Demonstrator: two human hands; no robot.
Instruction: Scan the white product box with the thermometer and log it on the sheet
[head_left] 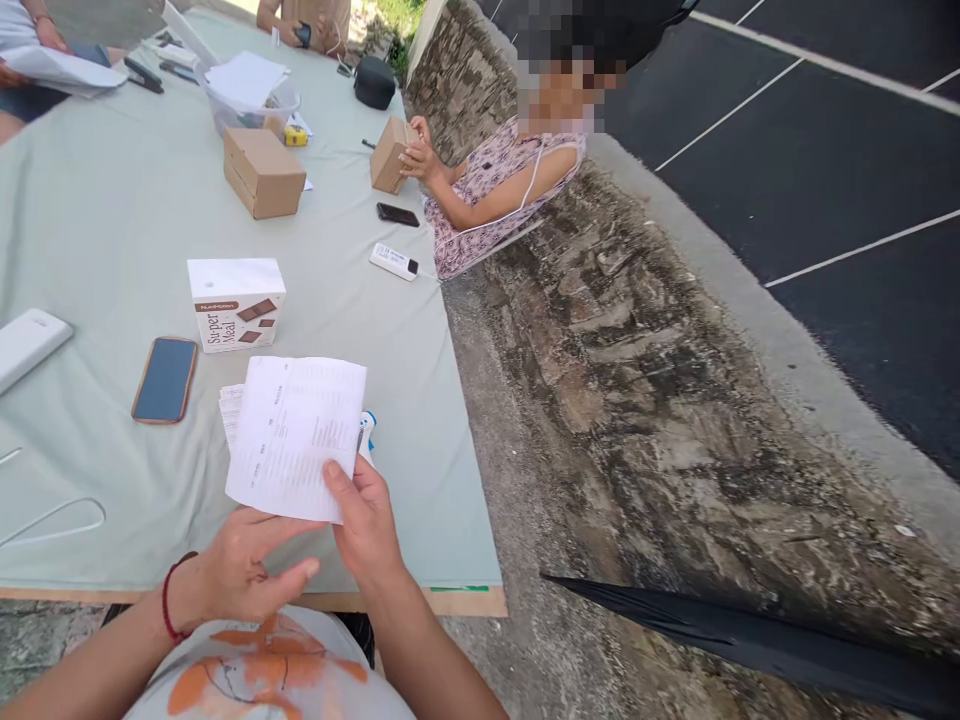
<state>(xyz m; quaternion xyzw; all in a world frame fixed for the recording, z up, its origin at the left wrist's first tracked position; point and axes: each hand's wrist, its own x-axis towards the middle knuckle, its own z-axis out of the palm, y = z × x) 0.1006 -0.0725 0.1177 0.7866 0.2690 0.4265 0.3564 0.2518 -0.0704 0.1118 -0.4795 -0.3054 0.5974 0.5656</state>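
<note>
My right hand (365, 512) pinches a white printed sheet of paper (296, 430) at its lower right corner, thumb on top. Just below the sheet's bottom edge is my left hand (251, 565), its thumb and index finger apart and nothing in its grasp. Other printed paper (231, 412) peeks out behind the sheet's left side. A white and blue object (367, 430) shows partly past the right edge; the sheet hides the rest. Beyond the sheet stands a white box with brown print (236, 308), and a smartphone (165, 380) lies to its left.
A cloth-covered table (112, 250) holds a brown carton (262, 175), a clear plastic basket (217, 110) with papers, a black phone (397, 214) and a white device (394, 261). A person at the right edge holds a small carton (388, 158). Two other people sit farther back.
</note>
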